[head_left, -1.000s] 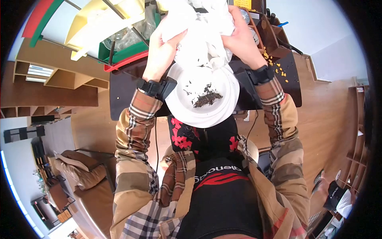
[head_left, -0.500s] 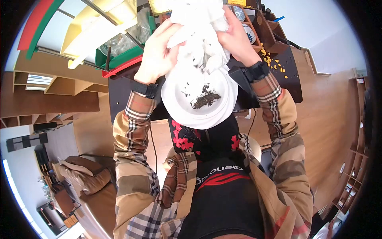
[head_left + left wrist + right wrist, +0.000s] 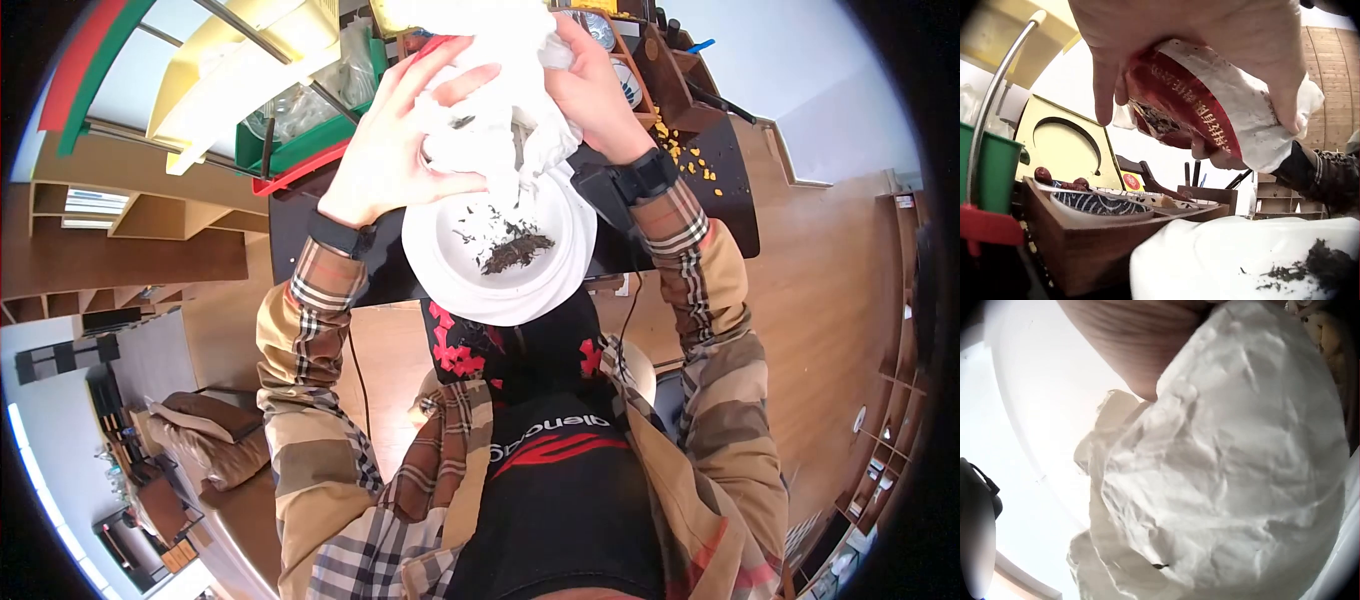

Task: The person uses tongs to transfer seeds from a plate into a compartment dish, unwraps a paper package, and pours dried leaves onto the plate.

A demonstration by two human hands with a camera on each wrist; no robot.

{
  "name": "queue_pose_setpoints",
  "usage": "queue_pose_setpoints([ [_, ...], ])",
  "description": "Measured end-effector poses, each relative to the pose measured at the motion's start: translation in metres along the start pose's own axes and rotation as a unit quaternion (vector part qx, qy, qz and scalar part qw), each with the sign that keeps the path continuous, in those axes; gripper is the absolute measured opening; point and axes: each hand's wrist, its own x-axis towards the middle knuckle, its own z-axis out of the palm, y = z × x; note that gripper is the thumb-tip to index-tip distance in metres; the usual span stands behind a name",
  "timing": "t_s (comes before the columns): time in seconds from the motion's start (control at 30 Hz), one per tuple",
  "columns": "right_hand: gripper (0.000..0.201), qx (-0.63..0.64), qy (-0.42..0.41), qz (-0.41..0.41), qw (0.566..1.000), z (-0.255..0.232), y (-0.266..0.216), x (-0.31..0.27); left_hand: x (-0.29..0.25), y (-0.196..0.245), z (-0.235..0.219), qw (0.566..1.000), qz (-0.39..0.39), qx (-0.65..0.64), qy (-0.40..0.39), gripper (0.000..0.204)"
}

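Observation:
A crumpled white paper wrapper [image 3: 515, 90] is between my two hands above a stack of white plates [image 3: 430, 265]. Its red printed part [image 3: 1175, 94] with gold characters shows in the left wrist view, and dark flaky bits lie inside the fold. My left hand [image 3: 385, 140] spans the wrapper's left side, fingers over it and thumb at its near edge. On the other side my right hand [image 3: 600, 100] grips the paper; its fingertips are partly hidden. Dark, dry tea leaves [image 3: 517, 254] lie in a small pile on the top plate, with loose flakes around.
A wooden tray [image 3: 1085, 240] holds patterned bowls [image 3: 1104, 206] and dark red dates [image 3: 1041, 175]. At left stands a green bin [image 3: 300, 130] with clear plastic inside. Yellow pieces [image 3: 690, 160] are scattered on the dark table [image 3: 735, 215] at right, near a wooden box [image 3: 675, 60].
My left hand has moved left and nearer, its fingers spreading wider around the wrapper. The right hand keeps its hold on the paper. Slightly more flakes show on the plate.

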Motion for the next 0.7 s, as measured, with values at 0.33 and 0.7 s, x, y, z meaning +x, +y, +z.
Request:
queue_pose_setpoints([
  [0.33,0.043,-0.059,0.055,-0.08,0.994,0.002,0.019,0.011,0.002,-0.002,0.011,0.992,-0.053,0.03,0.11,0.055],
  [0.7,0.043,-0.051,0.104,-0.112,0.987,-0.012,0.03,0.097,0.057,-0.044,0.025,0.965,-0.172,0.077,0.182,0.043],
])
